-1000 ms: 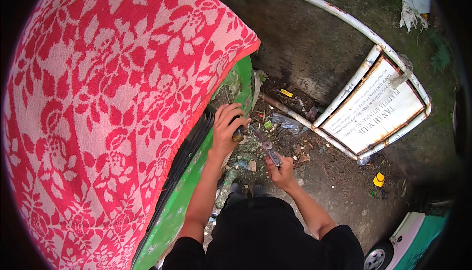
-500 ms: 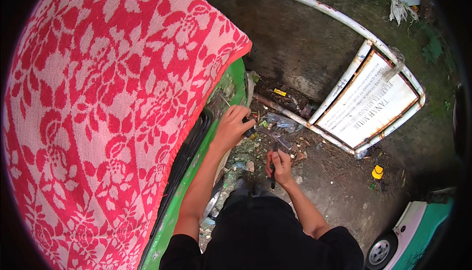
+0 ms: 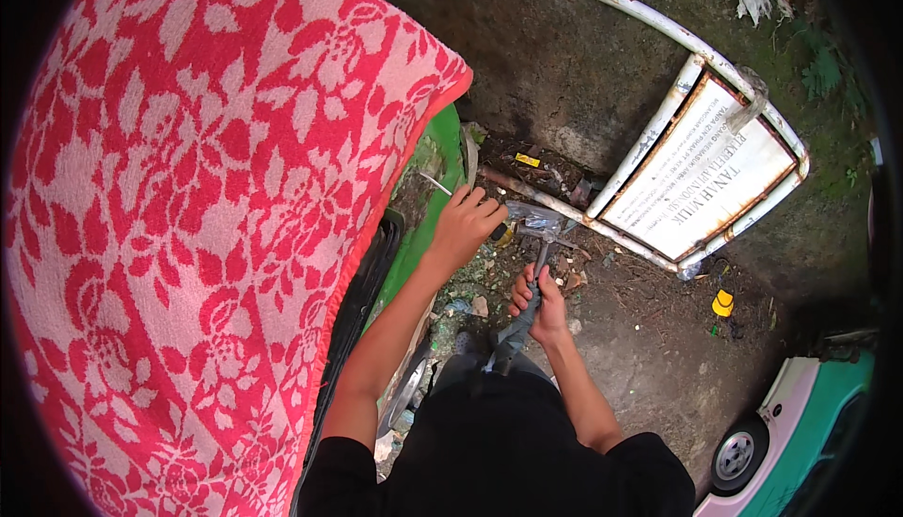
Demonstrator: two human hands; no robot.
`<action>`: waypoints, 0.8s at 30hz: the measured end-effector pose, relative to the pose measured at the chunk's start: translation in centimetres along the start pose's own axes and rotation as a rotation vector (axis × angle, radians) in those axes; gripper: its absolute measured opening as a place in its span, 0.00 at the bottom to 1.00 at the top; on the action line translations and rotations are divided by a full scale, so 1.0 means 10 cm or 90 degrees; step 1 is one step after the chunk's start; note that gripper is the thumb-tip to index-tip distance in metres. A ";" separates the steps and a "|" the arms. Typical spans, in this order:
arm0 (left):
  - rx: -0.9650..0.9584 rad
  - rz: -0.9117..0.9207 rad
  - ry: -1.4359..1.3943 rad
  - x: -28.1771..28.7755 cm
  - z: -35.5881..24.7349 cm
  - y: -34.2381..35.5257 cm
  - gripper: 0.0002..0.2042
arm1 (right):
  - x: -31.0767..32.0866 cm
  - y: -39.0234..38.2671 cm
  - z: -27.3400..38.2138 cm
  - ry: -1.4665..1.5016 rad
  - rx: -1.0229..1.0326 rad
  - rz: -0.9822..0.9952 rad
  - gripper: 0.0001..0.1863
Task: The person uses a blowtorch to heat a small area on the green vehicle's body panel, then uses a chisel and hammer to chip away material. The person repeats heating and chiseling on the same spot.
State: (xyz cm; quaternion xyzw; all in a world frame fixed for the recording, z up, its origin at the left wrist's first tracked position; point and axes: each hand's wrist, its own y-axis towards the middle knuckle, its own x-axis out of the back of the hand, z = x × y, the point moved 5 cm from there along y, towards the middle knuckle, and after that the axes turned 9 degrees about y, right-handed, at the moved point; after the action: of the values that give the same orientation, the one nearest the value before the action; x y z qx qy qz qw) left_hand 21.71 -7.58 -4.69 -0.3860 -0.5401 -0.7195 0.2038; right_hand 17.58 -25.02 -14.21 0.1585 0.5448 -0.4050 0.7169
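My left hand (image 3: 467, 225) is closed around a screwdriver by the green car body (image 3: 435, 150). The screwdriver's thin metal shaft (image 3: 436, 183) points up and left toward a worn, grey patch of the panel; its black and yellow handle end sticks out on the right of my fist. Whether the tip touches the panel, I cannot tell. Lower and to the right, my right hand (image 3: 543, 304) grips a hammer (image 3: 541, 261) by its dark grey handle. The hammer's metal head is uppermost, just right of the screwdriver handle and apart from it.
A red and pink floral blanket (image 3: 216, 206) covers the car on the left. Ahead on the right stands a rusty white pipe frame with a white sign (image 3: 701, 174). Litter and rubble (image 3: 480, 305) lie on the ground. A teal and white vehicle (image 3: 809, 423) is at lower right.
The hammer and my right hand have turned, so the hammer's handle shows more clearly. My left hand keeps the screwdriver near the panel. The whole view has shifted slightly.
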 end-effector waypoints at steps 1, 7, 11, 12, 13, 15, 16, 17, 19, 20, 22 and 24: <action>0.002 0.002 0.008 -0.01 0.00 0.02 0.11 | 0.03 0.00 0.00 0.013 -0.003 -0.008 0.22; 0.035 0.045 0.001 -0.04 0.03 0.03 0.12 | 0.20 0.05 -0.08 0.207 -0.061 -0.016 0.20; 0.024 0.072 0.023 -0.11 0.02 -0.03 0.07 | 0.21 0.05 -0.06 0.199 -0.061 -0.045 0.21; 0.027 0.062 0.043 -0.12 0.00 -0.03 0.06 | 0.21 0.05 -0.07 0.203 -0.066 -0.039 0.21; 0.030 0.052 0.063 -0.14 -0.01 -0.03 0.05 | 0.23 0.06 -0.09 0.206 -0.071 -0.034 0.21; 0.039 0.031 0.070 -0.17 -0.01 -0.01 0.04 | 0.22 0.06 -0.08 0.206 -0.077 -0.032 0.21; 0.044 0.020 0.074 -0.18 -0.01 -0.01 0.04 | 0.20 0.06 -0.08 0.205 -0.080 -0.033 0.21; 0.043 0.031 0.078 -0.20 -0.02 -0.01 0.04 | 0.20 0.04 -0.09 0.206 -0.083 -0.035 0.21; 0.040 0.054 0.089 -0.24 -0.01 -0.02 0.03 | 0.22 0.04 -0.08 0.201 -0.084 -0.026 0.22; 0.037 0.051 0.088 -0.23 -0.01 -0.03 0.03 | 0.23 0.03 -0.09 0.199 -0.085 -0.021 0.22; 0.031 0.046 0.088 -0.23 -0.01 -0.06 0.03 | 0.24 0.03 -0.10 0.207 -0.095 -0.031 0.22; 0.018 0.053 0.084 -0.21 -0.01 -0.05 0.03 | 0.26 0.01 -0.13 0.233 -0.106 -0.042 0.22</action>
State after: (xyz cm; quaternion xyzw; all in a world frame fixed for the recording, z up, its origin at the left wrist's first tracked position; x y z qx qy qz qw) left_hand 22.59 -7.78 -6.67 -0.3572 -0.5191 -0.7266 0.2738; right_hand 17.04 -25.14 -17.07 0.1520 0.7024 -0.3464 0.6030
